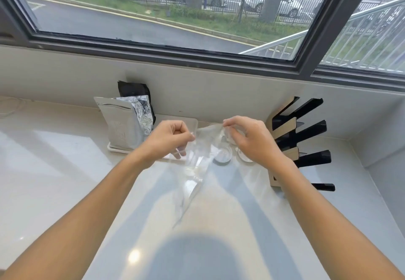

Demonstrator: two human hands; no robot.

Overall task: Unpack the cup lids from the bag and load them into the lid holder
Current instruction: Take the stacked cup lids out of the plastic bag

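While both arms reach in from the bottom corners of the frame, the left hand (168, 136) and the right hand (252, 139) each pinch the top edge of a clear plastic bag (195, 170) at frame centre. The bag hangs slack toward the lower centre, above the white counter (65, 170). Two clear cup lids (223, 156) lie on the counter just below the right hand, near the bag. At centre right stands the black lid holder (306, 139), its slots angled upward. Left of centre, silver foil pouches (125, 124) stand on a white tray (118, 148) below the window (153, 16).
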